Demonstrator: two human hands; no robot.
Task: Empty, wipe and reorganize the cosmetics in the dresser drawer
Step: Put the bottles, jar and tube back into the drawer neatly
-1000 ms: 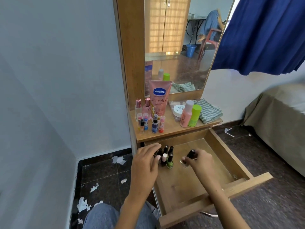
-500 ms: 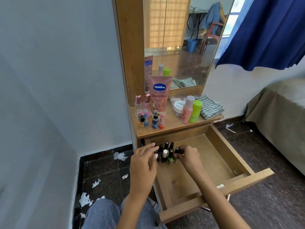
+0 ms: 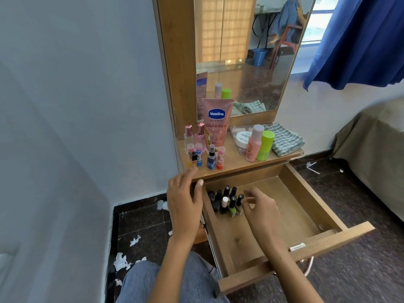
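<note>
The wooden drawer [image 3: 306, 193] stands pulled out below the dresser top [image 3: 234, 162]. Several nail polish bottles [image 3: 227, 202] stand clustered in its back left corner, dark ones, a white-capped one and a green one. My right hand [image 3: 260, 208] hovers just right of the cluster with loosely curled fingers, holding nothing. My left hand [image 3: 185, 197] is raised at the drawer's left side near the dresser edge, fingers relaxed and empty. On the dresser top stand a pink Vaseline tube [image 3: 216, 121], small perfume and lip balm bottles [image 3: 203, 154], a pink bottle [image 3: 253, 143] and a green bottle [image 3: 265, 145].
A striped green cloth [image 3: 284, 138] lies at the dresser top's right end, beside a round white jar [image 3: 242, 138]. A mirror [image 3: 247, 51] rises behind. Torn white paper bits [image 3: 122, 259] litter the dark floor at left. A bed [image 3: 376, 149] sits at right under a blue curtain [image 3: 358, 40].
My right hand set the dark nail polish bottle at the right of the cluster and let go. My left hand lifted from the bottles up toward the dresser edge.
</note>
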